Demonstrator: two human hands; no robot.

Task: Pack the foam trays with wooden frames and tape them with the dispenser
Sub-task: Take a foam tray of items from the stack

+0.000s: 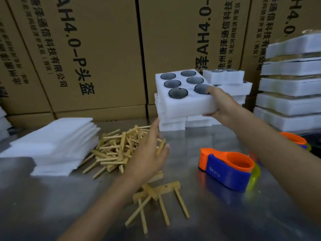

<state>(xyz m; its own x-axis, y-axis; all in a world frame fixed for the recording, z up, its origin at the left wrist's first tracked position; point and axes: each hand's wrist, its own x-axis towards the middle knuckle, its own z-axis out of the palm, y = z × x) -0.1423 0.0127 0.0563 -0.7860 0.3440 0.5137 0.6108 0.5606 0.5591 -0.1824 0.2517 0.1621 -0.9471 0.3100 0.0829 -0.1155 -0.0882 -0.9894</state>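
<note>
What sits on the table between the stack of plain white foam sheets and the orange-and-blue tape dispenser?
In the head view, the pile of wooden frames, with the left hand over it.

A single head-worn wide-angle view looks forward and down, close over the steel counter (217,140), facing stacked cartons (104,49) just behind it.

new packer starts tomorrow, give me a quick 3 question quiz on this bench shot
1. True or false: the right hand grips the white foam tray with six dark round lenses.
2. Which item lies nearest the open left hand?
A. the loose pile of thin wooden frames
B. the orange and blue plastic tape dispenser
C. the stack of plain white foam sheets
3. What material is the shiny table?

Key: 1 true; 2 A; 3 metal
</note>
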